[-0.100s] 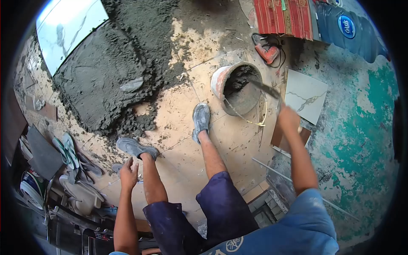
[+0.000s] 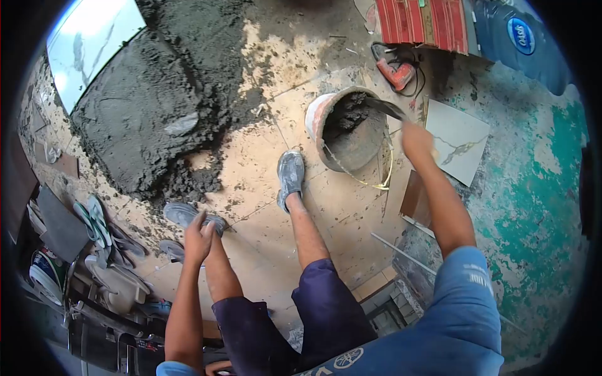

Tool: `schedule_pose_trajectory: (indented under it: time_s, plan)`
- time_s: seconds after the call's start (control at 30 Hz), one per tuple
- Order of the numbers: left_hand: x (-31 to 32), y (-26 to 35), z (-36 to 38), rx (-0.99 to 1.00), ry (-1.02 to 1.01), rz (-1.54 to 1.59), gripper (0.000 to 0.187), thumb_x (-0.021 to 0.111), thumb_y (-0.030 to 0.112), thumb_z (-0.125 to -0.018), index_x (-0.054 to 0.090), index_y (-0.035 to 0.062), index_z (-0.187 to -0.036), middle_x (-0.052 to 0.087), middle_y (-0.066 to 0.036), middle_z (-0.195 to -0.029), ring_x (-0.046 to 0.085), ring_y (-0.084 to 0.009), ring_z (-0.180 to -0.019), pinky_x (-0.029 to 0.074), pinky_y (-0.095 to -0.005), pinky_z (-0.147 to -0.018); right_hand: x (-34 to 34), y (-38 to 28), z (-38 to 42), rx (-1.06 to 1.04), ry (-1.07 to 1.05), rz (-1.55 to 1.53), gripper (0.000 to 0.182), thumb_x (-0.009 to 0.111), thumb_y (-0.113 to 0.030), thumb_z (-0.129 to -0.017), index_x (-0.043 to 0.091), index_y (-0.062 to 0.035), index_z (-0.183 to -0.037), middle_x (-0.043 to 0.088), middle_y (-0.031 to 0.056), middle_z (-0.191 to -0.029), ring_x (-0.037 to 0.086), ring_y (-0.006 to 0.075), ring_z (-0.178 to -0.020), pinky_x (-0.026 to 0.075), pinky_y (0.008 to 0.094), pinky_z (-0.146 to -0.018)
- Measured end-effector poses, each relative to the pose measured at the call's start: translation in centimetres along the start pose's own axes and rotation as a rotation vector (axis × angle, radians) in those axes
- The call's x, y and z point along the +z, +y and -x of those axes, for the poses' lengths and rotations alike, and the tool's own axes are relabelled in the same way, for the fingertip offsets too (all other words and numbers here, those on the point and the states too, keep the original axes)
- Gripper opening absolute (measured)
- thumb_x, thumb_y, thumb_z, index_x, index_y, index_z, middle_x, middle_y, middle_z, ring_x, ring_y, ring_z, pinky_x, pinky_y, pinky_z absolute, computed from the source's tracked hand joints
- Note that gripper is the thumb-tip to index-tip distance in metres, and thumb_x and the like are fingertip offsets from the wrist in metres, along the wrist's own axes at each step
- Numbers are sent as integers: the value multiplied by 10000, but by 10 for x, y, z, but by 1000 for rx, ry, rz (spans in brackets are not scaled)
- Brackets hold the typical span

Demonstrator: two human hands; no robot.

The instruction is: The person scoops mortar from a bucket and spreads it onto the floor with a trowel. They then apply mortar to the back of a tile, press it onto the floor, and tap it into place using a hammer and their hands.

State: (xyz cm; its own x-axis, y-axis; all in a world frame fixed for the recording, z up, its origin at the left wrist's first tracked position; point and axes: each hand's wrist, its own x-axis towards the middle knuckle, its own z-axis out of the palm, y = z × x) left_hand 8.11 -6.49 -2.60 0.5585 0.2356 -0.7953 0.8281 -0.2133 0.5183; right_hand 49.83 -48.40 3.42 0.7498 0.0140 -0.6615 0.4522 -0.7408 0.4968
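My right hand (image 2: 416, 141) is closed around the handle of a trowel (image 2: 385, 108). The trowel's dark blade reaches over the rim and into a bucket (image 2: 367, 156), where grey wet mortar (image 2: 347, 118) clings to one side; the blade's tip is hard to make out. In front of my left shin, my left hand (image 2: 199, 238) hangs in the air, holding nothing, its fingers stretched and the thumb apart. To the left lies a broad bed of mortar (image 2: 138, 106) on the floor, bordered by a white marbled tile (image 2: 94, 47).
Beyond the bucket lie a red power tool (image 2: 398, 74), a red carton (image 2: 420, 25) and a blue water bottle (image 2: 517, 37). Another marbled tile (image 2: 458, 141) rests right of my right hand. Sandals (image 2: 94, 219) crowd the left side. My shoes (image 2: 290, 175) stand between mortar and bucket.
My right hand has shifted slightly up and left, and the trowel blade sits nearer the bucket's far rim. My left hand has risen a little, its fingers now more extended.
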Motion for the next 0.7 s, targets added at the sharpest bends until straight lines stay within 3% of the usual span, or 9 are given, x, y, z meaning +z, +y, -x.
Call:
schedule_pose_trajectory:
  time_s: [0.1,0.2,0.27,0.33,0.47,0.53,0.6,0.67,0.7]
  plan:
    - [87,107,-46,240,-57,-7,520,714,196,-822,552,11,-1280,559,-212,-1295,509,-346,-1232,389,-387,-1045,60,-66,-22,-62,-86,-40,190,536,-142,-871,662,-22,-948,712,152,-918,711,299,-796,568,408,-667]
    - [168,203,-76,731,-184,-363,627,714,131,-761,487,84,-1343,388,-186,-1452,341,-375,-1359,279,-479,-1120,101,-62,2,-120,47,-191,171,530,-138,-882,639,-22,-945,706,164,-887,708,307,-804,569,408,-699]
    - [222,229,-85,1161,-184,-582,503,624,92,-765,555,87,-1263,491,-182,-1348,394,-356,-1322,274,-475,-1122,69,-29,28,-127,-71,-208,182,554,-152,-873,612,-24,-988,699,165,-925,702,310,-843,566,414,-706]
    - [262,223,-88,1225,-443,-774,384,582,78,-786,612,83,-1168,600,-165,-1165,494,-342,-1210,316,-464,-1080,52,14,49,-73,-184,-340,213,568,-205,-884,586,-29,-1003,678,193,-960,681,342,-888,546,434,-755]
    - [254,261,-89,959,-779,-987,296,608,94,-775,642,70,-1068,639,-145,-1014,561,-332,-1078,386,-459,-1000,16,83,118,146,-84,-624,393,551,-349,-927,583,8,-1090,647,263,-998,626,425,-934,495,459,-837]
    - [232,258,-101,908,-168,-560,250,660,146,-791,633,47,-1019,631,-153,-977,575,-341,-988,428,-443,-941,33,109,153,291,-79,-776,436,545,-359,-934,578,14,-1158,644,264,-1039,620,437,-961,491,458,-850]
    - [213,282,-129,713,101,-311,375,716,221,-801,620,13,-1098,632,-181,-1040,560,-362,-1057,439,-428,-940,64,106,190,344,-97,-887,442,553,-357,-930,576,15,-1168,642,265,-1051,619,437,-974,486,458,-863]
    - [212,278,-180,727,296,-290,392,676,278,-870,623,1,-1141,647,-185,-1083,585,-340,-1063,440,-427,-935,79,82,193,358,-231,-1025,459,572,-350,-917,570,19,-1190,638,271,-1066,616,439,-997,478,456,-885]
    - [218,261,-208,621,107,-91,417,653,299,-897,607,4,-1188,650,-170,-1090,583,-299,-1077,428,-401,-960,77,57,187,321,-362,-1065,471,583,-346,-910,564,24,-1200,636,276,-1068,614,440,-1008,476,454,-893]
